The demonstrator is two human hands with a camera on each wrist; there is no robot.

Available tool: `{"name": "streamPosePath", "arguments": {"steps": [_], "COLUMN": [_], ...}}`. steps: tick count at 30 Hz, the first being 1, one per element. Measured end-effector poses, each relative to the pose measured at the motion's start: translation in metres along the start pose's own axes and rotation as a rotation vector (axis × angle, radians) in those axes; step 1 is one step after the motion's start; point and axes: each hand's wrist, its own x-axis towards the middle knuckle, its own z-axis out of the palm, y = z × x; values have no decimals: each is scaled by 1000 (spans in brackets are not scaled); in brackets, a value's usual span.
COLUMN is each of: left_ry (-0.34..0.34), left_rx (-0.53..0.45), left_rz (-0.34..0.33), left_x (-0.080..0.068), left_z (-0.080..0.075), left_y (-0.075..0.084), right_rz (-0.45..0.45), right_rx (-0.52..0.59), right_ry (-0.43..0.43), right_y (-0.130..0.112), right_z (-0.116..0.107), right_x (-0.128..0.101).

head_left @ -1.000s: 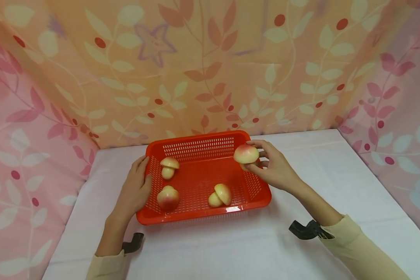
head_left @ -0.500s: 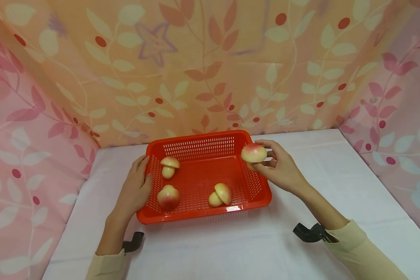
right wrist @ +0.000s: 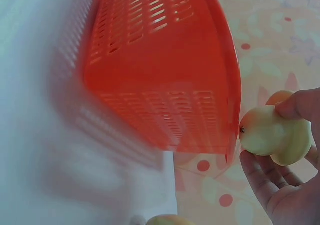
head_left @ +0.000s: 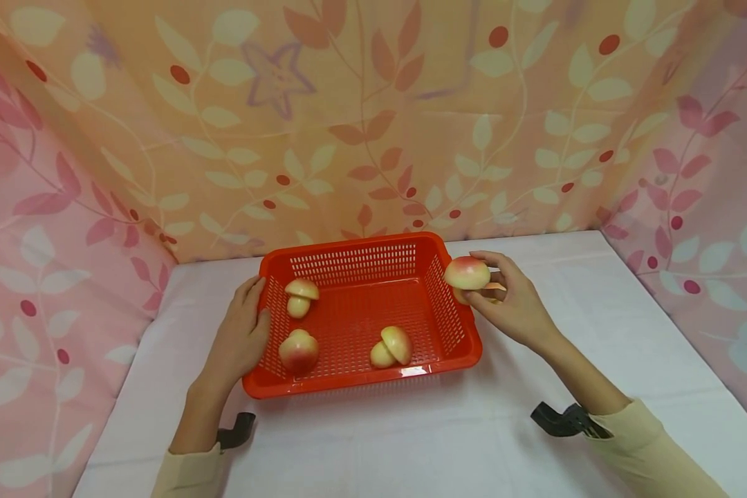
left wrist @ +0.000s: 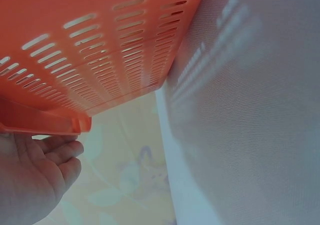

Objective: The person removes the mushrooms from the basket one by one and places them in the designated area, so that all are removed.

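Note:
A red slotted basket (head_left: pixel 361 261) stands on the white table. Three peach-coloured mushroom toys lie in it: one at the back left (head_left: pixel 301 296), one at the front left (head_left: pixel 298 351) and one at the front middle (head_left: pixel 393 346). My right hand (head_left: pixel 501 301) pinches a fourth mushroom toy (head_left: pixel 467 272) just outside the basket's right rim, above the table. The right wrist view shows that toy (right wrist: pixel 272 135) between thumb and fingers beside the basket's wall (right wrist: pixel 165 75). My left hand (head_left: pixel 241 330) rests flat against the basket's left wall, under the rim (left wrist: pixel 45 122).
Patterned curtains (head_left: pixel 373 117) close in the back and both sides. White tablecloth (head_left: pixel 597 297) stretches to the right of the basket and in front of it. A black wrist mount (head_left: pixel 557 418) sits on my right forearm.
My right hand has carried the mushroom toy to the right, from over the basket's right side to just outside its rim. The left hand and the basket have stayed put.

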Motion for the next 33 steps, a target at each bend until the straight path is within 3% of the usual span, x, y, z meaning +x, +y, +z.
{"name": "streamPosePath", "arguments": {"steps": [7,33], "left_ry": [-19,-2], "left_rx": [-2,-3], "left_rz": [-23,12], "left_x": [-2,-1], "left_z": [-1,-1], "left_y": [0,0], "right_rz": [0,41], "right_rx": [10,7], "right_ry": [14,119], "right_y": [8,34], "right_z": [-6,-19], "right_x": [-5,-22]}}
